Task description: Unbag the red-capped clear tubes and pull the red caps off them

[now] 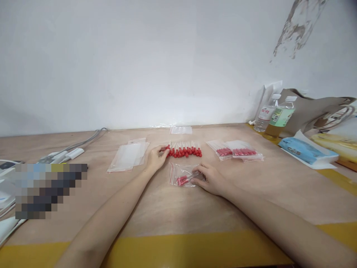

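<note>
LH point(157, 157) pinches red tip point(168, 147), RH point(211, 179) half-curled on bag point(178, 169), grip unclr, room to near tbl edge point(195, 253).

"C&S" stood on the blue, soft plastic tissue pack point(308, 152); print on the two clear, white-capped plastic bottles point(280, 117) was illegible.

On my right I see two bottles point(280, 117) beside a grey bag point(311, 111), tissues point(304, 149) nearby, and on my left a cable point(88, 139).

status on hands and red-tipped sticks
Left hand at left end of red-tipped sticks. Right hand at clear bag, red tips inside. Filled bags off right.
</note>
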### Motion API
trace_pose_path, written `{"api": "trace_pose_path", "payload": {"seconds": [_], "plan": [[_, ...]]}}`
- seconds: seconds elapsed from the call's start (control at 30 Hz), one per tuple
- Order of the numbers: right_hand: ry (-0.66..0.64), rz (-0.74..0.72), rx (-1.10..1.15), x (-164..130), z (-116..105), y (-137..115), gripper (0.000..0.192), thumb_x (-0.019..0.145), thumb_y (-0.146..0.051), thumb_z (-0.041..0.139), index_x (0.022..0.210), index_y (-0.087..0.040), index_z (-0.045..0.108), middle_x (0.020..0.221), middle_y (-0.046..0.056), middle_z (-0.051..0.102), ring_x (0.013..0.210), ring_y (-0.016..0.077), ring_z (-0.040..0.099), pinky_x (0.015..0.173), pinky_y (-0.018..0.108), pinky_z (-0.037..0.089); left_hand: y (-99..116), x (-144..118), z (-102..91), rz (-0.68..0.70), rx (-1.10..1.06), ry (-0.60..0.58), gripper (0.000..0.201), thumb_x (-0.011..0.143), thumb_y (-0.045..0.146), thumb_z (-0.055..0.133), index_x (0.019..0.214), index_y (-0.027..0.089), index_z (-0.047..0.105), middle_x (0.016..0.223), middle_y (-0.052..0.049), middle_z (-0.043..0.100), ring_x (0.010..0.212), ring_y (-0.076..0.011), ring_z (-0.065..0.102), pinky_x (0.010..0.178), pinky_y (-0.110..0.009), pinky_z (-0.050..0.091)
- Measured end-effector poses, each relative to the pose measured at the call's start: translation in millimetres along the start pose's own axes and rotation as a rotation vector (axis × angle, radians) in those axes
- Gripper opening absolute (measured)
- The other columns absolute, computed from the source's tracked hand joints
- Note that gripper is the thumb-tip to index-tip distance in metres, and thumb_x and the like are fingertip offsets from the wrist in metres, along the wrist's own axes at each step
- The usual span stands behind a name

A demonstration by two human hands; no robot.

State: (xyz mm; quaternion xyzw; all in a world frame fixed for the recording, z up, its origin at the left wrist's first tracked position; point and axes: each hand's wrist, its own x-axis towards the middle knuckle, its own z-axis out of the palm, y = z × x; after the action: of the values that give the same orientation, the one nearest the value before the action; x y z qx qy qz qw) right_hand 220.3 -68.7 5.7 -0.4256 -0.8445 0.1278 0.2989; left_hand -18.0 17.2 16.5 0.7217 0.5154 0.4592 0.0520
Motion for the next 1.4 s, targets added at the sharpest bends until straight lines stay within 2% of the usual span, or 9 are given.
{"api": "trace_pose_path", "payload": {"seconds": [0.17,0.57,0.73,0.8,0.87,0.93,1.07,1.3,1.4], "plan": [[0.011,-0.012,-0.002,0,1,1,0.021,0.076,-0.035,0.056,0.09,-0.02,0.055,0.083,0.003,0.053,0.07,0.0134,0.051,0.064,0.026,0.041,1,0,1.3,0.076,0.035,0.046,0.02,0.078,0.024,0.051,0.092,0.016,0.064,0.091,-0.005,0.067,0.085,-0.0161,0.06,0.079,-0.029,0.047],[0.014,-0.013,0.004,0,2,3,0.022,0.075,-0.035,0.057,0.091,-0.02,0.055,0.082,0.002,0.053,0.069,0.0128,0.05,0.064,0.026,0.04,11,3,13.5,0.286,0.156,-0.052,0.016,0.074,0.024,0.055,0.086,0.019,0.064,0.08,-0.004,0.064,0.082,-0.0186,0.056,0.08,-0.033,0.043],[0.003,-0.007,0.0,0,0,1,0.023,0.075,-0.036,0.057,0.091,-0.02,0.055,0.084,0.003,0.053,0.071,0.0136,0.051,0.065,0.026,0.041,14,-6,-7.6,0.191,0.126,0.171,0.017,0.075,0.026,0.053,0.089,0.018,0.059,0.088,-0.005,0.059,0.089,-0.0186,0.053,0.082,-0.032,0.042],[-0.002,-0.003,0.003,0,-1,1,0.023,0.075,-0.036,0.057,0.091,-0.02,0.055,0.084,0.003,0.053,0.071,0.0136,0.051,0.065,0.026,0.041,17,-21,-18.6,0.158,0.087,0.191,0.013,0.076,0.027,0.052,0.083,0.017,0.058,0.082,-0.004,0.058,0.085,-0.0179,0.053,0.08,-0.032,0.043],[-0.001,-0.006,0.007,0,-1,0,0.023,0.075,-0.036,0.057,0.091,-0.02,0.055,0.084,0.003,0.054,0.071,0.0137,0.051,0.065,0.026,0.041,22,-41,-28.4,0.151,0.03,0.076,0.011,0.076,0.028,0.052,0.076,0.018,0.058,0.077,-0.003,0.057,0.079,-0.0164,0.054,0.076,-0.03,0.045],[0.007,-0.016,0.01,0,0,1,0.023,0.076,-0.036,0.056,0.092,-0.02,0.055,0.084,0.004,0.054,0.07,0.0137,0.052,0.064,0.026,0.041,29,-59,-35.4,0.167,-0.048,-0.115,0.012,0.076,0.029,0.053,0.074,0.019,0.061,0.079,-0.004,0.059,0.078,-0.0159,0.056,0.075,-0.03,0.046],[0.016,-0.023,-0.002,0,1,1,0.024,0.075,-0.035,0.057,0.093,-0.019,0.056,0.083,0.004,0.054,0.069,0.0136,0.051,0.063,0.026,0.041,41,-73,-38.6,0.174,-0.247,-0.398,0.017,0.078,0.028,0.054,0.088,0.021,0.066,0.091,-0.005,0.064,0.085,-0.016,0.059,0.079,-0.03,0.047],[0.009,0.007,-0.02,0,-1,-2,0.023,0.076,-0.035,0.056,0.093,-0.019,0.056,0.084,0.004,0.054,0.07,0.0139,0.052,0.064,0.026,0.041,43,-65,-34.7,0.147,-0.277,-0.55,0.023,0.082,0.027,0.049,0.098,0.021,0.064,0.097,-0.005,0.065,0.091,-0.0175,0.058,0.082,-0.031,0.045],[0.013,0.006,-0.045,0,-1,-2,0.023,0.077,-0.035,0.054,0.094,-0.019,0.056,0.084,0.004,0.054,0.069,0.014,0.052,0.063,0.027,0.041,44,-65,-35.2,0.104,-0.315,-0.642,0.025,0.081,0.028,0.049,0.1,0.02,0.063,0.092,-0.004,0.065,0.08,-0.0166,0.059,0.073,-0.029,0.047]]}}
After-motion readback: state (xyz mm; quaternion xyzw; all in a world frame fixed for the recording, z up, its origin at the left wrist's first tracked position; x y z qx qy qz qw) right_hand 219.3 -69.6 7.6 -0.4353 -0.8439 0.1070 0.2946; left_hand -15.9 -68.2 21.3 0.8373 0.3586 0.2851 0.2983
